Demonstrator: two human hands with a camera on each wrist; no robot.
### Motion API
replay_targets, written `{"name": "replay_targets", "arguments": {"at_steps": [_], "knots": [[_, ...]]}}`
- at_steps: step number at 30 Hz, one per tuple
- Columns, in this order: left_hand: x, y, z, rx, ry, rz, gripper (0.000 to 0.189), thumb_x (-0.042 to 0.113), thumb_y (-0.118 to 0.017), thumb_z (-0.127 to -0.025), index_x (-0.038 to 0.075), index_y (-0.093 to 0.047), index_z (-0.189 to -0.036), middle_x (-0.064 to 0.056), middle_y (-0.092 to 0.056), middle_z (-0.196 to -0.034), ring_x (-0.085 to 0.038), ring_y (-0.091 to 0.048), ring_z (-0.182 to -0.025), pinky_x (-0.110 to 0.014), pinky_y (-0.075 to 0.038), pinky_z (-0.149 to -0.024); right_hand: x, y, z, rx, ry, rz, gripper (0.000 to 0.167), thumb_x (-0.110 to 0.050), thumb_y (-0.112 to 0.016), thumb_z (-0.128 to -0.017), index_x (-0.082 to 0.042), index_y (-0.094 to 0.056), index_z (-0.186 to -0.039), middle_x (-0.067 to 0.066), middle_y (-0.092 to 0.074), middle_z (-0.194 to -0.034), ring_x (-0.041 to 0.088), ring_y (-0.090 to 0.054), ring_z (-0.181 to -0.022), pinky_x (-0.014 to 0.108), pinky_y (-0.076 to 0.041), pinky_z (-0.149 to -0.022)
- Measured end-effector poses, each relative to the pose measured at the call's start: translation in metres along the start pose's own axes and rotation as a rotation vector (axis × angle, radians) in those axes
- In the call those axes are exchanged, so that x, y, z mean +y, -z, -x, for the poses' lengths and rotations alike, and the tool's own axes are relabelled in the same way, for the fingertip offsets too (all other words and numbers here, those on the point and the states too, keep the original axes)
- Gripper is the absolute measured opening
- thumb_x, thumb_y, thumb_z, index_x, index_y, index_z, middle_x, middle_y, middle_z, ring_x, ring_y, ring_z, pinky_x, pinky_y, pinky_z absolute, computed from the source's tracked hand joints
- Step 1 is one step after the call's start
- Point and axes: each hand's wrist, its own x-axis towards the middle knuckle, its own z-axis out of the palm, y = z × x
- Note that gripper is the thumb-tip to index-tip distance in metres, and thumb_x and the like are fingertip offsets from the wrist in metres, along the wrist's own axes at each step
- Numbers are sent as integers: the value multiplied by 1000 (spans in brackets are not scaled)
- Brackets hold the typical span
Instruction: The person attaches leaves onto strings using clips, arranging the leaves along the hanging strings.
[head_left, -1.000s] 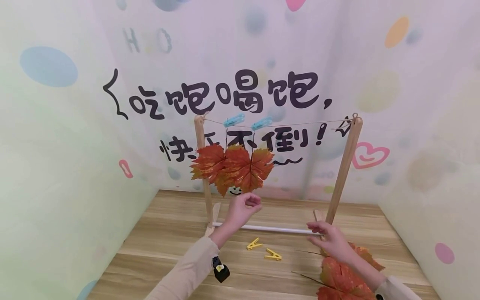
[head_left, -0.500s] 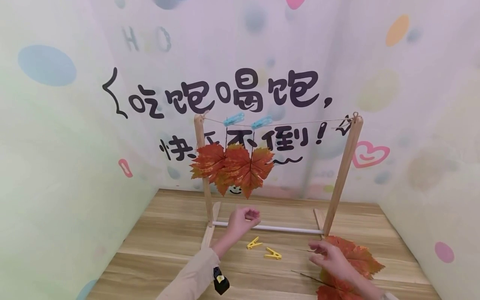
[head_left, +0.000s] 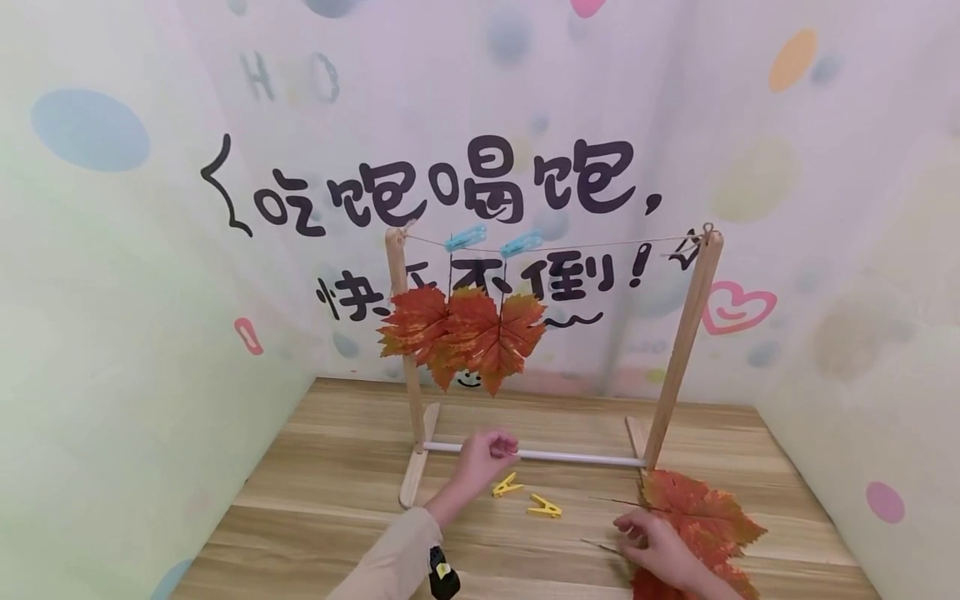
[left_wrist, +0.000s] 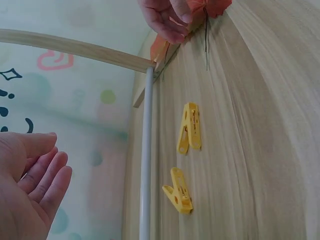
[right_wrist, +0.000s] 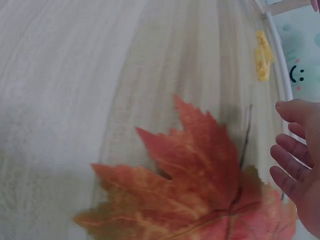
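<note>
My left hand (head_left: 483, 462) hovers near the white rod, its fingers loosely bent and holding nothing. Just in front of it lie two yellow clothespins (head_left: 507, 485) on the table. The right hand (head_left: 656, 546), also holding nothing, is over the red-orange artificial maple leaves (head_left: 705, 510) at the table's right, close to their thin dark stems. In the right wrist view, one leaf (right_wrist: 195, 185) spreads beside that hand's relaxed fingers. Two similar leaves (head_left: 498, 333) hang by their stems from a string, held by light blue clothespins (head_left: 521, 243).
A wooden frame with two posts (head_left: 678, 354) stands on the table (head_left: 300, 517), joined low down by a white rod (head_left: 585, 458). The string (head_left: 600, 247) runs between the post tops. Behind is a printed backdrop (head_left: 480, 100) with black lettering.
My left hand has come down from beneath the hanging leaves to the rod. The right hand has moved nearer to me, from the rod's right end to over the leaves on the table.
</note>
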Motion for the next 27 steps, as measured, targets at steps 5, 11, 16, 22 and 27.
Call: {"name": "replay_targets", "arguments": {"at_steps": [5,11,16,22,27], "knots": [[-7,-4,2,-10,21,-5,13,-6,-68,-74,-4,-64,-87,-13,-67,-80,-19,-64,-71,-17,-50,-63,7,-7,-1,-36,-15,13,22,-10,-71,-76,2,-63,-93,5,-62,-84,5,-55,-72,23,-48,-60],[-19,-8,5,-41,58,-25,14,-3,-68,-75,-5,-64,-88,-11,-66,-82,-16,-63,-72,-18,-50,-63,7,-11,-2,-81,-78,5,18,-9,-71,-75,-1,-63,-90,2,-61,-83,1,-52,-71,21,-46,-60],[-24,-11,9,-48,52,-37,13,-2,-69,-75,-4,-63,-87,-12,-66,-81,-17,-63,-71,-18,-50,-62,7,-14,-1,-109,-113,17,10,-4,-69,-77,-4,-63,-84,-2,-59,-76,-1,-47,-65,21,-43,-55],[-30,-14,14,-59,27,-36,14,-6,-69,-72,-6,-63,-85,-13,-65,-78,-17,-63,-68,-18,-50,-60,9,-18,1,-126,-115,65,5,-5,-67,-79,-4,-63,-79,-5,-59,-72,-3,-45,-64,20,-41,-55],[-35,-18,17,-81,47,-51,15,-7,-69,-71,-4,-63,-85,-14,-65,-80,-18,-63,-69,-19,-49,-61,7,-18,0,-141,-106,71,6,0,-66,-78,-4,-62,-79,-4,-59,-73,-3,-45,-65,20,-42,-56]]}}
